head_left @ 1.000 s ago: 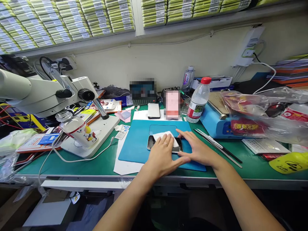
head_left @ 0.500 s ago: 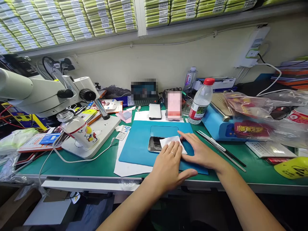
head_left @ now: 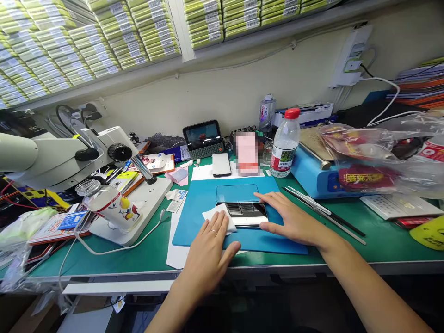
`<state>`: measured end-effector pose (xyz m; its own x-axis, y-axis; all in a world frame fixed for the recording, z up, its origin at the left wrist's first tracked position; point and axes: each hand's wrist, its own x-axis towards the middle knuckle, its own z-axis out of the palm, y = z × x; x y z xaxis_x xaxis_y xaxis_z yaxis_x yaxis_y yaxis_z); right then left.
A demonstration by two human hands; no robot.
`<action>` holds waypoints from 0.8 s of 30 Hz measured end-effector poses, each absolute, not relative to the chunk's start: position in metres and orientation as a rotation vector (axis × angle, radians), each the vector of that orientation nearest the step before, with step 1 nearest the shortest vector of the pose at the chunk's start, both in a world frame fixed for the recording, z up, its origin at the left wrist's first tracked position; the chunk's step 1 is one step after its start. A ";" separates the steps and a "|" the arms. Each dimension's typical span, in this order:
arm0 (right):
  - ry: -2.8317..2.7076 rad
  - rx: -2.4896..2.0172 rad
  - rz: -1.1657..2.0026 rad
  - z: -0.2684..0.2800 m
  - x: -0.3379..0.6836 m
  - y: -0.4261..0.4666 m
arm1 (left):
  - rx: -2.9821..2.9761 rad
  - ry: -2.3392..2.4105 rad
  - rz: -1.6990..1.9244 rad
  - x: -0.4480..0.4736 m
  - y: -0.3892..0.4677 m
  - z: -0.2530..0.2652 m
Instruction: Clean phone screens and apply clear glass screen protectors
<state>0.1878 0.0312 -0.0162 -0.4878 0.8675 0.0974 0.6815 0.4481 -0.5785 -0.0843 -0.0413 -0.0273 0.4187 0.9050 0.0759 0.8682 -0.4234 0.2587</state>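
A phone (head_left: 248, 216) with a dark, reflective screen lies face up on a blue mat (head_left: 189, 222). Flat against a white wipe (head_left: 209, 214), my left hand (head_left: 206, 247) presses at the phone's left end with fingers stretched out, not curled round it. My right hand (head_left: 289, 217) spans the phone's right end, its thumb at the near edge and its fingers by the far edge. Just beyond the phone lies a clear dark-edged glass panel (head_left: 237, 193), its right corner by my right fingertips.
Left stands a microscope (head_left: 120, 151) with a glass jar (head_left: 113, 206) on its base. A red-capped bottle (head_left: 286, 145), a white phone-shaped slab (head_left: 221, 165) and a small display (head_left: 203, 138) stand behind. Thin tools (head_left: 326, 215) and a blue scale (head_left: 308, 180) lie right.
My left hand and the wipe have moved left across the phone, uncovering its right part. My right hand stays at the right end. The view has shifted slightly.
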 end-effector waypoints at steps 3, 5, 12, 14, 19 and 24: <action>-2.327 -1.294 0.678 -0.018 0.189 0.032 | 2.471 1.598 0.263 -0.084 -0.037 -0.022; -2.330 -1.277 0.679 -0.019 0.189 0.033 | 2.472 1.620 0.250 -0.081 -0.033 -0.020; -2.328 -1.252 0.668 -0.021 0.191 0.035 | 2.481 1.721 0.233 -0.065 -0.010 -0.019; -2.321 -1.256 0.665 -0.021 0.190 0.036 | 2.480 1.709 0.237 -0.057 -0.005 -0.018; -2.247 -1.163 0.714 -0.027 0.193 0.041 | 2.461 1.635 0.322 -0.017 -0.001 -0.019; -2.125 -1.151 0.754 -0.034 0.198 0.042 | 2.483 1.572 0.433 0.022 -0.010 -0.024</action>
